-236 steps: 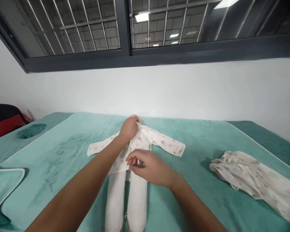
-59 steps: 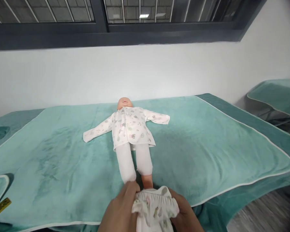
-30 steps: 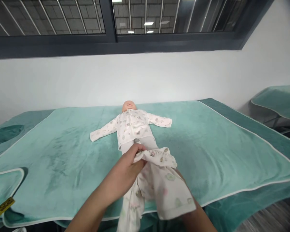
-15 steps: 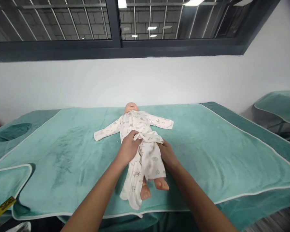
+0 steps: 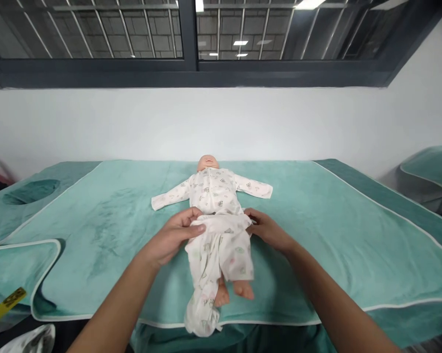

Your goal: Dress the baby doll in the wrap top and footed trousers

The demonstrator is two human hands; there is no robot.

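A baby doll lies on its back, head toward the wall, its arms spread in a white printed long-sleeved top. White printed baby pants cover its hips and upper legs. Both bare feet show below; one pant leg trails loosely past the foot on the left. My left hand grips the waistband's left side, thumb on top and fingers partly behind the cloth. At the opposite side of the waistband, my right hand pinches the fabric, with some fingertips hidden.
A green plush cover with white piping spreads over the bed, its corner folded at the left. A yellow strip lies at lower left. Behind stand a white wall and a dark-framed window. Another green surface is at right.
The bunched waistband has been spread wider and flatter over the doll's hips. My left hand has moved outward to its left edge. The loose pant leg has bunched lower, and the view has shifted slightly.
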